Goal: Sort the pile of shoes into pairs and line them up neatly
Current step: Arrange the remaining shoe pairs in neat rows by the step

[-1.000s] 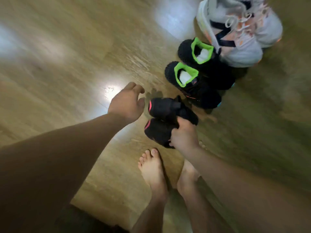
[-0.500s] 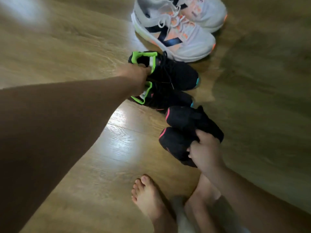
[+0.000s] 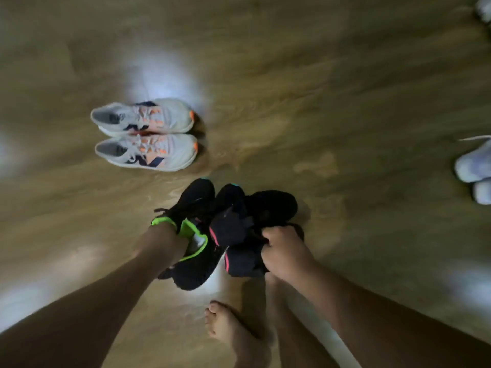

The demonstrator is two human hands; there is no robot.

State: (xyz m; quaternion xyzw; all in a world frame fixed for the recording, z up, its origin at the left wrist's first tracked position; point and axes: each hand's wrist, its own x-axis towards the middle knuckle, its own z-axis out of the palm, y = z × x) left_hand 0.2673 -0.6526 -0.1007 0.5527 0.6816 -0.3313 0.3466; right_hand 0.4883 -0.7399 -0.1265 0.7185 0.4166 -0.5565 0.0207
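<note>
My left hand [image 3: 165, 237] reaches into the collars of two black shoes with green lining [image 3: 196, 200] and grips them; its fingers are hidden inside. Right beside them, my right hand [image 3: 284, 251] grips a pair of black shoes with pink trim [image 3: 229, 228] by their tops. Both black pairs are bunched together, touching, just in front of my bare feet. A pair of white sneakers with orange and navy marks [image 3: 144, 135] stands side by side on the wooden floor to the far left, toes pointing right.
More white shoes [image 3: 471, 166] lie at the right edge, and another white shoe [image 3: 484, 9] shows at the top right corner. My bare foot [image 3: 228, 328] stands below the black shoes. Open wooden floor [image 3: 318, 88] stretches between the shoes.
My left hand went from open above the floor to gripping the green-lined shoes. Both black pairs now sit apart from the white sneakers, and the view has swung round.
</note>
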